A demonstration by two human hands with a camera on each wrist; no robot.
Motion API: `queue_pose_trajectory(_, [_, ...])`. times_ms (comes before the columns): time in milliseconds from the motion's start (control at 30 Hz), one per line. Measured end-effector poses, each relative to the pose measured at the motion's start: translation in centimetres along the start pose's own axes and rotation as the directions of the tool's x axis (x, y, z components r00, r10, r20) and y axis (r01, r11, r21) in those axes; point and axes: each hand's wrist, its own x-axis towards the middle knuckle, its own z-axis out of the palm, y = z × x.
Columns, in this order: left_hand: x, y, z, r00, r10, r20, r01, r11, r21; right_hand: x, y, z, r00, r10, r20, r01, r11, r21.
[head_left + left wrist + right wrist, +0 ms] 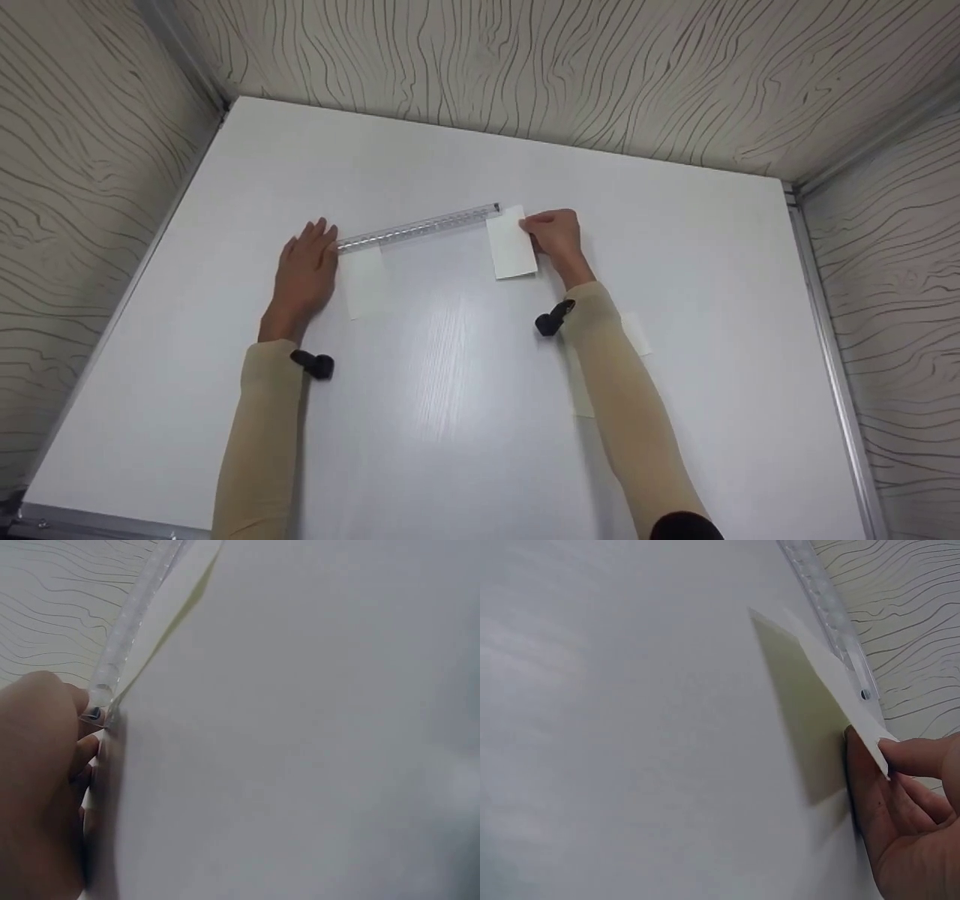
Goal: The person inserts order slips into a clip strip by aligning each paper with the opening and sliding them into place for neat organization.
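Observation:
A clear plastic strip (420, 230) with a row of round bumps lies slanted across the white tabletop. At its left end my left hand (306, 266) rests on the table with fingers stretched forward. In the left wrist view, the fingertips are right at the strip's end (103, 694). My right hand (559, 236) pinches the right edge of a white paper slip (512, 244) between thumb and fingers. That slip is tilted up off the table, its near edge raised and its far part overlapping the strip's right end. Another pale slip (365, 283) lies below the strip's left part.
Beneath the right forearm, more pale paper (636, 334) shows, partly hidden by the sleeve. Wood-grain patterned panels (480, 60) stand behind and at both sides of the white table (450, 465), and a metal rail (825, 330) runs along its right edge.

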Motion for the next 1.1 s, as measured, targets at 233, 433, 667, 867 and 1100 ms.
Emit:
queue_pose_trajectory(233, [0.1,0.1,0.2,1.000,-0.002,-0.003,0.002,1.000,0.011,-0.1,-0.3,0.6,1.000,-0.002,-0.003,0.002,1.000,-0.016])
queue_pose_trajectory(433, [0.0,0.1,0.1,1.000,-0.005,-0.008,0.005,1.000,0.004,-0.1,-0.4,1.2,1.000,-0.007,-0.008,0.007,0.999,-0.039])
queue_pose_trajectory(667, [-0.1,0.1,0.1,1.000,0.015,-0.020,-0.015,1.000,0.007,0.0,-0.6,1.7,1.000,-0.012,0.004,0.013,0.999,-0.045])
queue_pose_trajectory(867, [0.0,0.0,0.3,1.000,0.007,-0.021,-0.007,1.000,0.002,0.1,-0.5,2.1,0.999,-0.030,0.017,0.030,0.998,-0.049])
queue_pose_trajectory(1100, [0.0,0.0,0.2,1.000,0.009,-0.024,-0.009,1.000,0.003,0.0,-0.6,2.5,1.000,-0.016,0.002,0.016,0.997,-0.072])
